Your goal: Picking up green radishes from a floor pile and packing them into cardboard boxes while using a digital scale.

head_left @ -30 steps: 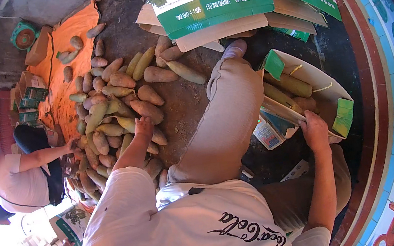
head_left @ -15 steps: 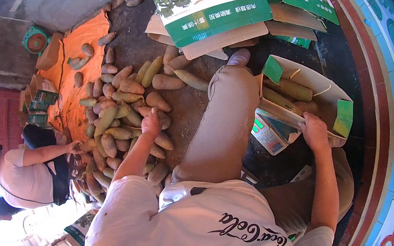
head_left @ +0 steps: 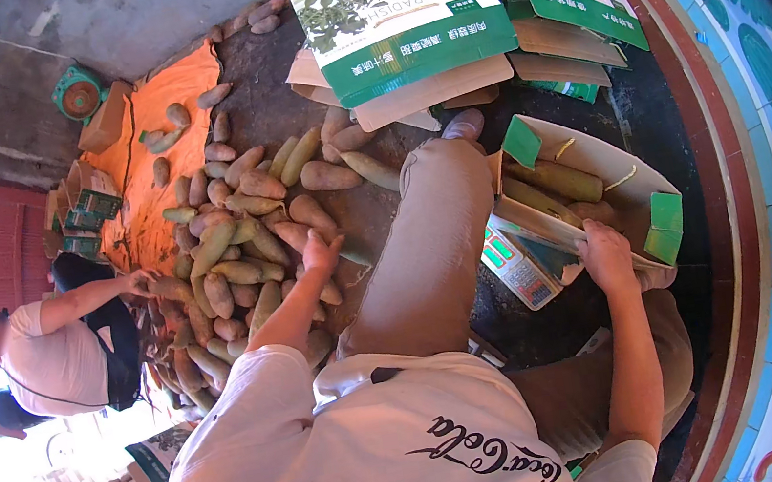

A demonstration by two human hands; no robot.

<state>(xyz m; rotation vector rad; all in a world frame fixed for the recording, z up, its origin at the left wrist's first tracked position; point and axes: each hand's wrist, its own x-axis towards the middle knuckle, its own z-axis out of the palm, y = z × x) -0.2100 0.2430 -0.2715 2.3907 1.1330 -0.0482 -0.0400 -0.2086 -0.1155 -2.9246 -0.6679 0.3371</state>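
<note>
At the right edge of a heap of green and brownish radishes, my left hand reaches down with its thumb and fingers apart. It touches or hovers just over the radishes there; which of the two I cannot tell. My right hand is closed on the near wall of an open cardboard box with green flaps. Inside the box lie several radishes, partly hidden by its wall. Beneath the box, a scale shows its keypad and lit green display.
Green-and-white printed cartons stand beyond my knee. At the left, a co-worker reaches into the heap's far side. An orange sheet lies under some radishes. A tiled wall curves along the right.
My left hand has shifted slightly right and down over the heap, its fingers spreading. My right hand stays on the box wall. The co-worker's hand has drawn slightly left.
</note>
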